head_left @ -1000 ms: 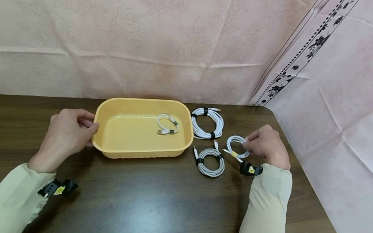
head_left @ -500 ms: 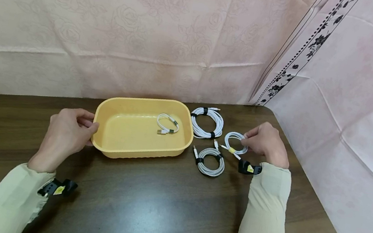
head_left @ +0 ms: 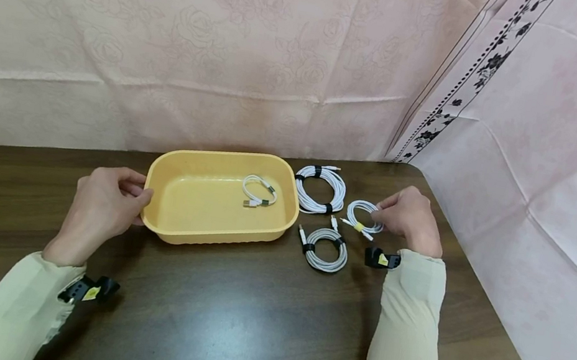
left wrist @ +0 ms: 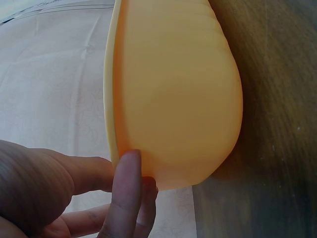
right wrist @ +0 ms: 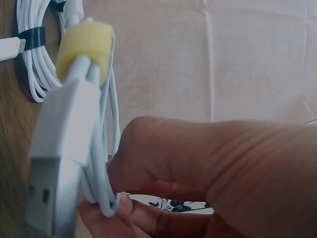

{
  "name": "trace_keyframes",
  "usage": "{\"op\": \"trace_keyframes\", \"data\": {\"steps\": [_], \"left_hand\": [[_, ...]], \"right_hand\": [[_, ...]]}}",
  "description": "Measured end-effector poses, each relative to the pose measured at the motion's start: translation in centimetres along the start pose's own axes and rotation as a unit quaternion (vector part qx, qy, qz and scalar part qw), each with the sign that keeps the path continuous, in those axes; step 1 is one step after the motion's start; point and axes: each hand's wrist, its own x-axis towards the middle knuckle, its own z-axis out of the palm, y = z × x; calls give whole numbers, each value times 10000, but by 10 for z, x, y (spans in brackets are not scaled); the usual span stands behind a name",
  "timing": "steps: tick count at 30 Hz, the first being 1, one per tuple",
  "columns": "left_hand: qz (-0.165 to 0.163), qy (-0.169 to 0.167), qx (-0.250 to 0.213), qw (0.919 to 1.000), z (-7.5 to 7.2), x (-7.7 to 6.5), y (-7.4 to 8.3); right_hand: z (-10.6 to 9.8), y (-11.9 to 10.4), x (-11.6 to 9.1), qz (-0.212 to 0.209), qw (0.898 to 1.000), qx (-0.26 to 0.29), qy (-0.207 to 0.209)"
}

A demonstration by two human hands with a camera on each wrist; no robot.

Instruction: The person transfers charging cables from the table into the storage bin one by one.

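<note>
My left hand (head_left: 101,207) pinches the left end of a yellow plastic tray (head_left: 222,237), thumb and fingers on either side of its rim in the left wrist view. In the tray lies a short white USB cable (head_left: 260,202). My right hand (head_left: 411,219) pinches the right side of a coiled white USB cable (head_left: 358,227), bound with a yellow strap (right wrist: 86,47). Its metal USB plug (right wrist: 54,193) shows large in the right wrist view. Part of the coil is hidden behind my fingers.
A larger white cable coil with black straps (head_left: 341,198) lies right of the tray. In front of it is a grey cable coil (head_left: 324,267). The brown table (head_left: 176,313) meets a fabric-covered wall (head_left: 254,74) behind and another at the right.
My right hand has shifted slightly left and away from me, and the yellow-strapped USB cable has moved with it. The left hand and the tray have stayed in place.
</note>
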Motion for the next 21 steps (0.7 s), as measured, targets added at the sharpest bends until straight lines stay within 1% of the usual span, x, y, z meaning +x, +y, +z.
{"op": "trace_keyframes", "data": {"steps": [6,16,21], "left_hand": [[-13,0,-17,10000,0,0,0],[53,33,-7,10000,0,-1,-1],[48,41,6,10000,1,-1,0]], "right_hand": [[2,-5,-1,-3,9999,38,124],[5,-16,-4,25,9993,102,351],[5,-20,-5,119,9994,192,280]]}}
